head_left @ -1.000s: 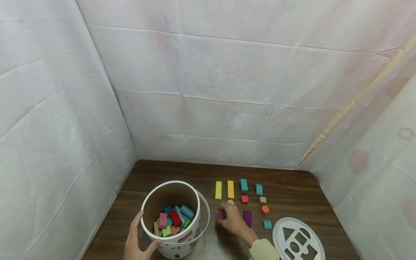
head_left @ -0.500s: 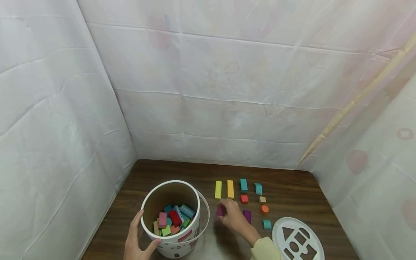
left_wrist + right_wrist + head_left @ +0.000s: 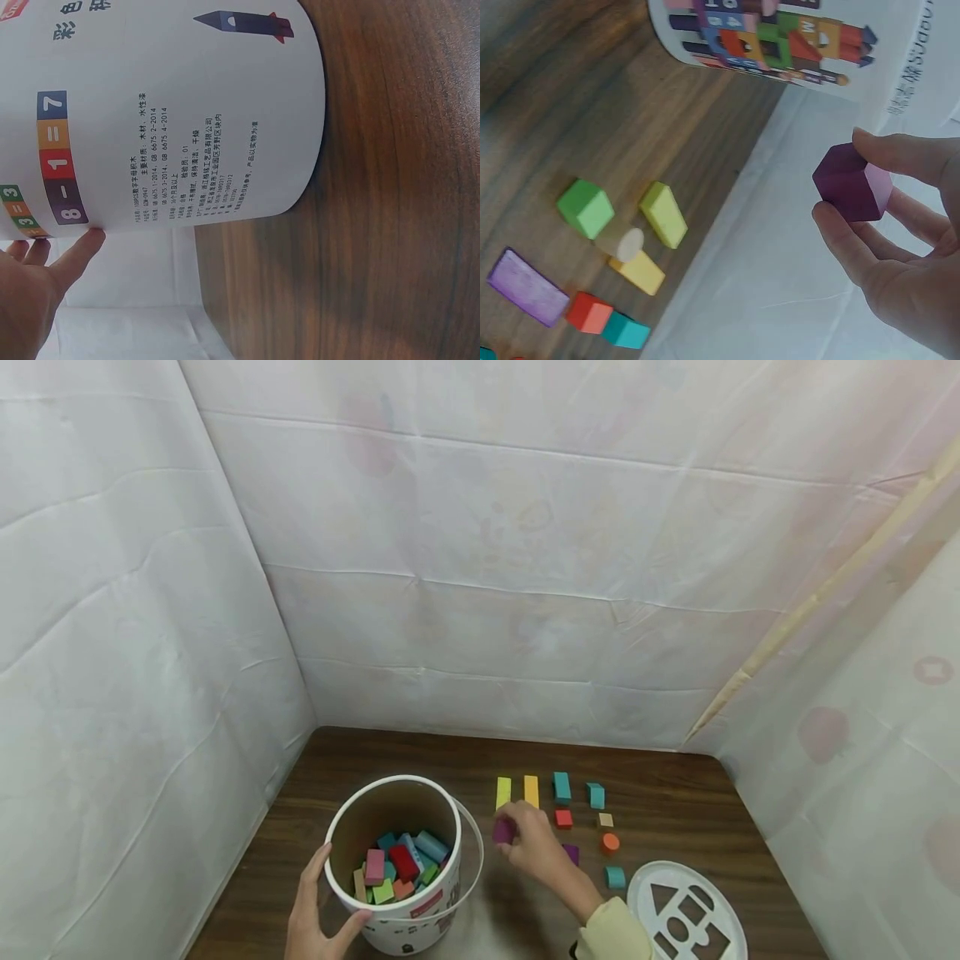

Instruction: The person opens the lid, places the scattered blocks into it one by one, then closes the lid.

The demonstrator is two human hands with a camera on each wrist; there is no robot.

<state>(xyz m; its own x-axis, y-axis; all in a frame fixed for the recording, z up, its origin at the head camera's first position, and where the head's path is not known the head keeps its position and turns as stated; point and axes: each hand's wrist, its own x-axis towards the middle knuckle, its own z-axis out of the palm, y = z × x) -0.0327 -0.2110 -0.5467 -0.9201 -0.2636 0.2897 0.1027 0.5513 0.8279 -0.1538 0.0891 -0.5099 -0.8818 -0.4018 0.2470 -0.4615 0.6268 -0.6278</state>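
My right hand point(image 3: 536, 852) pinches a purple block point(image 3: 844, 180) with angled faces between thumb and fingertips, above the table. My left hand point(image 3: 311, 922) rests against the side of a white printed bucket point(image 3: 480, 860), its fingers and thumb spread at the rim. In the left wrist view a fingertip touches the bucket's wall point(image 3: 150, 112). Many coloured blocks point(image 3: 405, 862) lie inside the bucket. Below the right hand, a green block point(image 3: 585, 210) stands beside a pale cylinder point(image 3: 630, 241); the hand hides both in the head view.
Loose blocks are laid out in rows: a lime one point(image 3: 503, 791), a yellow one point(image 3: 531, 789), a teal one point(image 3: 562, 787), a red one point(image 3: 563, 819) and several others. A white lid with shaped holes point(image 3: 737, 920) lies at the right. White cloth walls point(image 3: 480, 635) surround the table.
My right hand has lifted slightly up and away from me, raising the purple block it grips off the table. The left hand and the bucket stay put.
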